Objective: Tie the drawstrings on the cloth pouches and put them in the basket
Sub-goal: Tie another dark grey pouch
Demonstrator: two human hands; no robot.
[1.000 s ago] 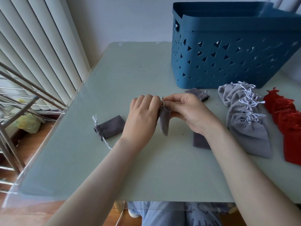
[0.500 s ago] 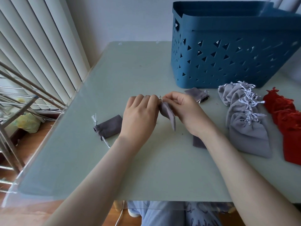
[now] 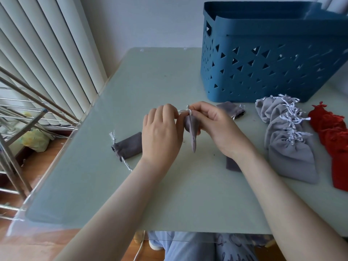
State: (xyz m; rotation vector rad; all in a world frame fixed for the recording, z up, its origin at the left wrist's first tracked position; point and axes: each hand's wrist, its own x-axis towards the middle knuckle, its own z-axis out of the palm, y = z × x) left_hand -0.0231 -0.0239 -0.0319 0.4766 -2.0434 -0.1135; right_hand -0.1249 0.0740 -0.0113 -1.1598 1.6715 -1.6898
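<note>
- Fingertips of the left hand (image 3: 162, 132) are curled tight and pinch the white drawstring (image 3: 183, 110), which runs taut from them straight across to the right hand's fingertips.
- The right hand (image 3: 216, 127) is curled round the gathered neck of the held pouch (image 3: 191, 133), thumb and forefinger closed on it. The dark grey body hangs below those fingers, off the table (image 3: 169, 194). That likely leaves the cord free to be worked from both sides.
- Whether a knot has formed yet is hard to tell, as the crossing of cord between the two sets of fingertips is very small in this view.
- The blue basket (image 3: 263, 63) stands beyond the right fingers, well apart, its open top up for a tied pouch to go in.
- One dark pouch (image 3: 128, 147) lies just outside the left knuckles, its cords trailing loose.
- Another, the far pouch (image 3: 230, 110), sits just past the right fingertips, near the basket wall.
- A third dark piece, the hidden pouch (image 3: 232, 163), shows under the right wrist.
- Out past the right hand's little-finger side lie the light grey pouches (image 3: 288, 144) in an overlapping row, their necks gathered. The red pouches (image 3: 333, 140) lie beyond them.
</note>
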